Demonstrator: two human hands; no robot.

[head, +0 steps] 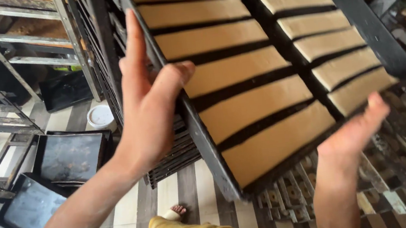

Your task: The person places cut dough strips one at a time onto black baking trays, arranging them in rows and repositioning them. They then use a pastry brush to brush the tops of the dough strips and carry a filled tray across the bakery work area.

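Both hands clamp a dark baking tray (206, 144) of pale dough strips (252, 106): left hand (148, 99) on its left rim, right hand (353, 131) under its near corner. Tray is held aloft beside the rack (106, 54), not yet shelved; empty trays (69, 155) lie on the floor left of the rack.

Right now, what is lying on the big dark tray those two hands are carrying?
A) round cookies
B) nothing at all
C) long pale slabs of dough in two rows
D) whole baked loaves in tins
C: the dark tray, gripped by the left hand and the right hand at its edges, carries long pale slabs of dough in two rows.
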